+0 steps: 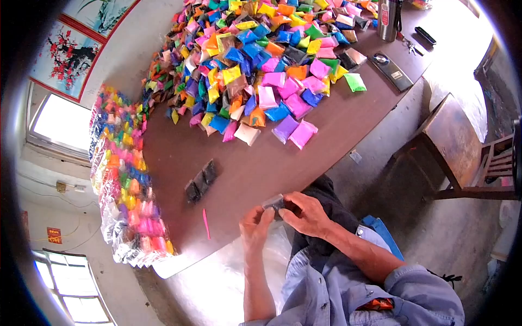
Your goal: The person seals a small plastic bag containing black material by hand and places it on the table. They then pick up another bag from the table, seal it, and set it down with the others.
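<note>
Over the near edge of the brown table [174, 146], both hands grip a small black packet [275, 204] with a clear plastic edge. My left hand [254, 227] pinches it from the left, thumb on its face. From the right, my right hand [308, 215] has its thumb and fingers closed on the same packet. Beyond my left hand, several black packets [201, 180] lie in a row on the table. Between them and my left hand is a thin pink plastic stick [206, 223].
A large heap of colourful small packets [293, 103] covers the far table. Clear bags of similar packets [133, 187] line the left edge. At the far right are a steel flask [387, 20], a phone [392, 71] and keys [411, 46]. A wooden stool [451, 141] stands right of the table.
</note>
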Available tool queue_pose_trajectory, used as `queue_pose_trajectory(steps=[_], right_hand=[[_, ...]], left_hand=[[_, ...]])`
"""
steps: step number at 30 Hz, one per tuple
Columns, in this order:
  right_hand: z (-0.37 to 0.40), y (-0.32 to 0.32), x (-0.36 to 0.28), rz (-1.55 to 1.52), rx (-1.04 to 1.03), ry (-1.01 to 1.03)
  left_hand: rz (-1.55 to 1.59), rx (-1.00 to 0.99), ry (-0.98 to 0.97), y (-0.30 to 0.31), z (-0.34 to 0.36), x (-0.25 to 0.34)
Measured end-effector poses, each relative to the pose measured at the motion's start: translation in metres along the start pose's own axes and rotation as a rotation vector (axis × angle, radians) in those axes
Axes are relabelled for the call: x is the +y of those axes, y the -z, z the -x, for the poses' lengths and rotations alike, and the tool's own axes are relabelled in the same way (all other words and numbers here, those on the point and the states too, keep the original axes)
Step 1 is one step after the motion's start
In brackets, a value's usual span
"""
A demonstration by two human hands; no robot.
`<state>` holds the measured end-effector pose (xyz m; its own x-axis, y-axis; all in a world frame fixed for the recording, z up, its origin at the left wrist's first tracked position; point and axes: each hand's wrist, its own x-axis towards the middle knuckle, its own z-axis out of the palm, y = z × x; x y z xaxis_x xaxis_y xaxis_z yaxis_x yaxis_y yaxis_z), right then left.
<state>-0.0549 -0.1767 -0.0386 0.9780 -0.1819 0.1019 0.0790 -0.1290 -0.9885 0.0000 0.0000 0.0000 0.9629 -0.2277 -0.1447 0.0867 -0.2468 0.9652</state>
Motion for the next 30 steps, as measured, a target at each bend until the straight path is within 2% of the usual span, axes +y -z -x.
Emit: queue_pose_trajectory(steps=[2, 6, 9, 15, 20, 27, 30], right_hand=[[0.0, -0.001, -0.005, -0.001, 0.069, 0.06], [-0.003, 0.001, 0.003, -0.019, 0.052, 0.051], [-0.003, 0.001, 0.006, -0.029, 0.055, 0.092], [-0.001, 0.003, -0.006, -0.001, 0.005, 0.043], [-0.002, -0.001, 0.0, 0.045, 0.066, 0.122], [-0.002, -0.002, 0.005, 0.01, 0.071, 0.075], [-0.002, -0.001, -0.001, 0.008, 0.082, 0.119]], left_hand=[[-0.05, -0.036, 0.024, 0.003, 0.001, 0.001], [-0.082, -0.048, 0.043, 0.0, -0.002, 0.001], [0.019, -0.023, 0.018, -0.005, -0.001, 0.006], [-0.061, -0.041, 0.006, 0.002, -0.002, -0.002], [-0.106, -0.048, -0.021, 0.006, -0.003, -0.009], [-0.013, -0.055, 0.005, 0.003, -0.001, -0.001], [-0.065, -0.063, 0.013, 0.006, -0.002, -0.005]])
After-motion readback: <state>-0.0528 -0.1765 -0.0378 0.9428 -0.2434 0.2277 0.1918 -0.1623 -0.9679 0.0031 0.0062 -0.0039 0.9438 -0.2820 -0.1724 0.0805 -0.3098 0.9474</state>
